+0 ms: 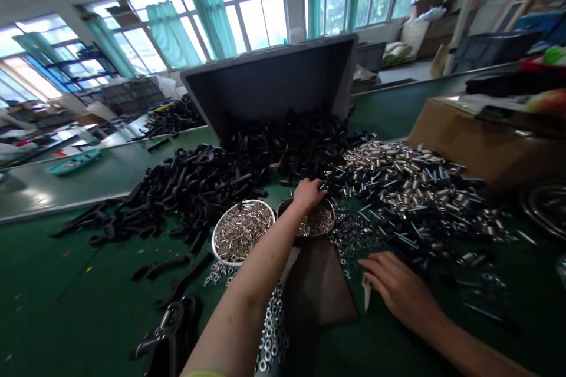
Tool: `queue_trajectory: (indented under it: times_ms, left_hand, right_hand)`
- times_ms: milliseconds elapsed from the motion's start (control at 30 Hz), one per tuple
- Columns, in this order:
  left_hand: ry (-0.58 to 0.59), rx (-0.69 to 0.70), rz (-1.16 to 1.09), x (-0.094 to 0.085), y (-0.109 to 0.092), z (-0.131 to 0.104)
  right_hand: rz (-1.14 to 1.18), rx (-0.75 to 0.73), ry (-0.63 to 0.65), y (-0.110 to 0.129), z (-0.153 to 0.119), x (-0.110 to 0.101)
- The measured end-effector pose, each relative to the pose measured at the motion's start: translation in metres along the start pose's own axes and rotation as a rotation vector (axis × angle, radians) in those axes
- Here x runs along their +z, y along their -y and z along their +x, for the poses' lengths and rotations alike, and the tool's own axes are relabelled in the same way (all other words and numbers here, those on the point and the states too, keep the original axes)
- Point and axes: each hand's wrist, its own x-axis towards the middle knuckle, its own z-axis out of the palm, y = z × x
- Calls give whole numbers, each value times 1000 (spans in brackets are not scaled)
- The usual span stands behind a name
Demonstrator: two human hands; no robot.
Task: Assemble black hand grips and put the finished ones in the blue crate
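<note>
My left hand [308,194] reaches over the far rim of a dark bowl [316,225] of small metal parts, its thumb and fingers bent; whatever lies between the fingertips is too small to make out. Beside that bowl stands a white bowl [243,231] full of small metal pins. Lower right, my right hand [393,283] is closed around a small pale, pointed piece [367,292] that sticks out below its fingers. A dark brown flat sheet [319,288] lies between the two arms, and silvery nuts [273,324] are spread left of it.
A large grey bin [283,79] lies tipped behind heaps of black parts [190,182]. To the right are a pile of metal sleeves and screws [411,179] and a cardboard box [477,138]. More black parts [172,336] lie at the lower left.
</note>
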Motion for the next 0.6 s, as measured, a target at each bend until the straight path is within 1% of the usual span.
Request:
queue_trajectory:
  times_ms: [67, 133, 167, 233, 300, 367, 467, 500, 533, 600]
  left_hand:
    - [-2, -60, -92, 11, -2, 12]
    - [-15, -122, -208, 10, 2, 18]
    - [-22, -154, -277, 5, 5, 20]
    - [-33, -216, -436, -11, 12, 17]
    - [-45, -269, -614, -32, 19, 6]
    - [-59, -303, -777, -53, 23, -16]
    - [-78, -339, -962, -77, 27, -68]
    - [-71, -358, -1054, -81, 28, -87]
    - [-47, -386, -1196, -84, 29, -107]
    - [12, -422, -1420, -85, 30, -144]
  right_hand:
    - [6, 36, 34, -9, 2, -5]
    - [3, 87, 59, -24, 5, -11]
    - [-6, 115, 63, -33, 8, -14]
    - [-38, 170, 59, -56, 19, -21]
    - [-100, 228, 61, -80, 36, -26]
    - [-210, 327, 127, -104, 57, -30]
    - [-343, 485, 291, -128, 86, -28]
    - [-356, 518, 330, -133, 94, -26]
    - [-358, 541, 353, -137, 100, -24]
    - [-355, 578, 381, -140, 108, -19]
